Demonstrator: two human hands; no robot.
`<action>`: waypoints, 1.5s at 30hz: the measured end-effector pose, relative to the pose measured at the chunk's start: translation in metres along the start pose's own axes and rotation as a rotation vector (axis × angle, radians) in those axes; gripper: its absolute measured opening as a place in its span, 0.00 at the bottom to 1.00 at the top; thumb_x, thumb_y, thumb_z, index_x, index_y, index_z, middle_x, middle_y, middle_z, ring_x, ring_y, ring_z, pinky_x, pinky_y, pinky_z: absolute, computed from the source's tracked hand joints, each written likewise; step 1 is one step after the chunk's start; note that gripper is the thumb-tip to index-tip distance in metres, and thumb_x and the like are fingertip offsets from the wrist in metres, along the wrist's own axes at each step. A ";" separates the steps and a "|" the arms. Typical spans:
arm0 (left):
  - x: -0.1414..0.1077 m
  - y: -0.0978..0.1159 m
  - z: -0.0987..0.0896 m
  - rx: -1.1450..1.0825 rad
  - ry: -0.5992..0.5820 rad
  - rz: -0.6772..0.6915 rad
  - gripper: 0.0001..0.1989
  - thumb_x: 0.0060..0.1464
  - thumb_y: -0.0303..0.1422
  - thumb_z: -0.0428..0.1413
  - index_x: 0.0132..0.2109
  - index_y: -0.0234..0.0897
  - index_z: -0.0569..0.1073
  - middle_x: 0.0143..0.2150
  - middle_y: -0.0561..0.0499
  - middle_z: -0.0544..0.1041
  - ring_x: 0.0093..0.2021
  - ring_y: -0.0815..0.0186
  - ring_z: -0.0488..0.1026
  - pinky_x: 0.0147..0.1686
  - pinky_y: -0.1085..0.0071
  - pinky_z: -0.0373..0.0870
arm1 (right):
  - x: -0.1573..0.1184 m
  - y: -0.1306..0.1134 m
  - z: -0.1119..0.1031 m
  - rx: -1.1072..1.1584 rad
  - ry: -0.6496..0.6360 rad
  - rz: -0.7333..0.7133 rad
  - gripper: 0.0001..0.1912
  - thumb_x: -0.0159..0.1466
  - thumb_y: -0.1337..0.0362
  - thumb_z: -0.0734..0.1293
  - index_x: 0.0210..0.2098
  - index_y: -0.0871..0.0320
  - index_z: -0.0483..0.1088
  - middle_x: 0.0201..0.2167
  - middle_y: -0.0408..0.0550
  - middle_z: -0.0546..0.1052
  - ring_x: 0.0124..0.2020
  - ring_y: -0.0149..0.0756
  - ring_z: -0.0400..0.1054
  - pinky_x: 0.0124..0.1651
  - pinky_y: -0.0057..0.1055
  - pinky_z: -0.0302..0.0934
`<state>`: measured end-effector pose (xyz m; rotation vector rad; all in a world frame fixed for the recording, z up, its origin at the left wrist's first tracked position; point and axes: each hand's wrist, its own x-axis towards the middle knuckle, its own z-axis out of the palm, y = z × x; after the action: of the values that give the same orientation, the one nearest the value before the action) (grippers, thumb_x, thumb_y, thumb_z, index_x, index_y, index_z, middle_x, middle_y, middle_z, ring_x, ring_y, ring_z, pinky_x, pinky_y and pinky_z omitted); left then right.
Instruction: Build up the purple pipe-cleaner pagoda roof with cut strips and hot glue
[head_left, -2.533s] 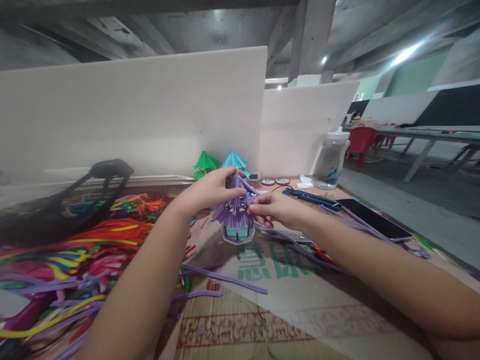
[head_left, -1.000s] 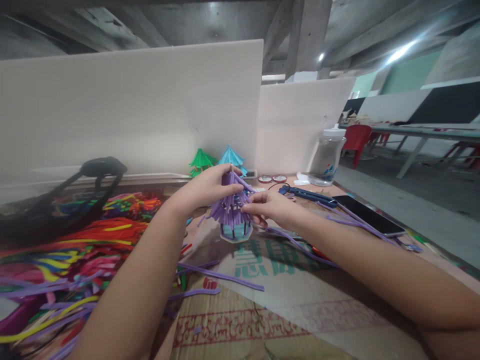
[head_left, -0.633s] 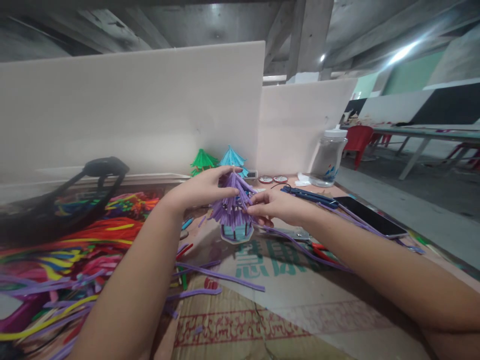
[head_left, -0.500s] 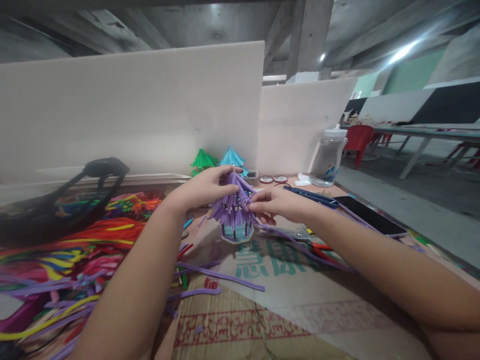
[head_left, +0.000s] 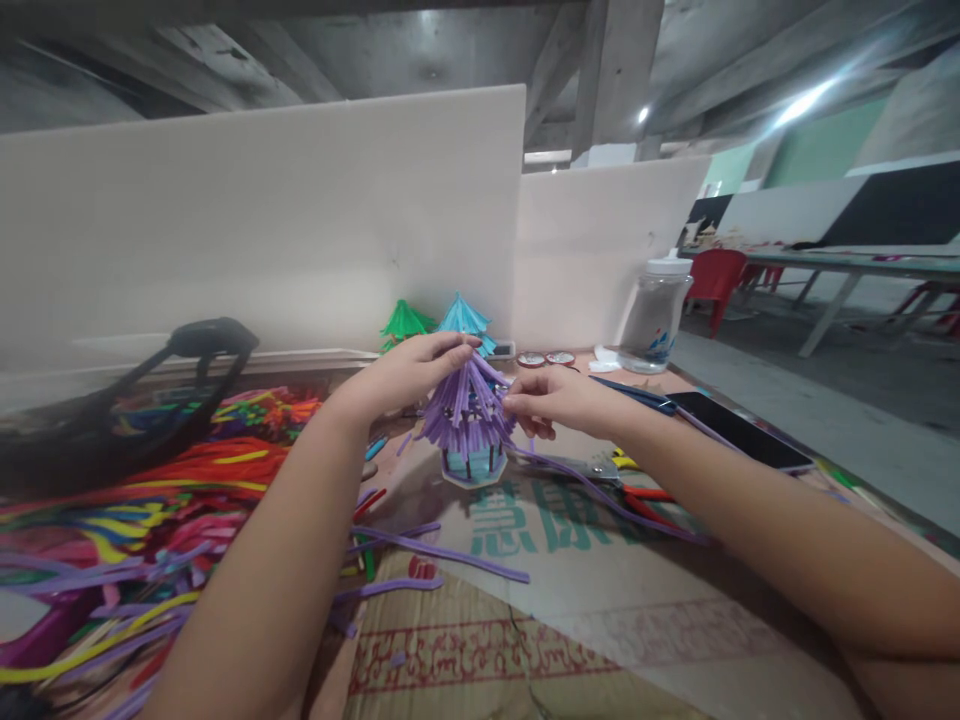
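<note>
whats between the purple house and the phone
In the head view, the right hand and forearm lie between the purple house and phone; part of a dark blue tool shows behind.

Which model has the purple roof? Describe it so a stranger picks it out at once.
Find the larger white board at the back. Near its right end are a green model and a blue model; the purple-roofed model is nearer, left hand at its peak, right hand at its side. Its purple fringed tiers set it apart.
</note>
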<state>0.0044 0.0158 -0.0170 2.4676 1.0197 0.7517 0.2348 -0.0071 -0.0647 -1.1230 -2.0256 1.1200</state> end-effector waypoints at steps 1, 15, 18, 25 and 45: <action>0.000 0.000 0.000 0.003 0.014 -0.001 0.27 0.63 0.50 0.46 0.59 0.37 0.71 0.62 0.44 0.71 0.62 0.56 0.67 0.62 0.62 0.60 | -0.001 -0.002 0.000 -0.016 0.026 0.001 0.16 0.62 0.51 0.68 0.28 0.57 0.67 0.19 0.40 0.72 0.18 0.26 0.63 0.22 0.26 0.57; 0.000 -0.003 -0.001 -0.017 0.025 0.018 0.27 0.62 0.52 0.48 0.57 0.39 0.73 0.59 0.46 0.75 0.58 0.56 0.71 0.59 0.64 0.63 | -0.006 0.000 0.018 -0.586 0.419 -0.417 0.06 0.66 0.61 0.67 0.37 0.56 0.74 0.33 0.45 0.74 0.33 0.33 0.65 0.37 0.31 0.56; 0.000 -0.003 -0.001 -0.041 0.017 0.034 0.26 0.63 0.50 0.47 0.57 0.39 0.74 0.59 0.47 0.75 0.59 0.57 0.70 0.60 0.64 0.63 | -0.006 -0.001 0.020 -0.573 0.420 -0.395 0.06 0.67 0.63 0.65 0.34 0.56 0.72 0.32 0.45 0.75 0.33 0.33 0.66 0.38 0.31 0.57; -0.001 0.000 -0.001 -0.049 0.020 0.013 0.25 0.63 0.49 0.47 0.56 0.40 0.74 0.58 0.48 0.76 0.58 0.57 0.71 0.60 0.63 0.63 | -0.010 -0.012 0.019 -0.445 0.468 -0.418 0.07 0.67 0.64 0.62 0.32 0.56 0.68 0.30 0.45 0.73 0.32 0.34 0.64 0.36 0.31 0.56; 0.002 0.004 0.001 -0.058 0.132 -0.009 0.16 0.60 0.42 0.52 0.43 0.36 0.78 0.45 0.47 0.81 0.45 0.59 0.76 0.48 0.64 0.70 | -0.019 -0.023 -0.012 -0.521 0.505 -0.397 0.07 0.63 0.60 0.66 0.32 0.56 0.72 0.30 0.47 0.77 0.32 0.36 0.68 0.35 0.32 0.59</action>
<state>0.0081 0.0143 -0.0151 2.3886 1.0392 0.9382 0.2443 -0.0255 -0.0403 -1.0331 -2.0323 0.0864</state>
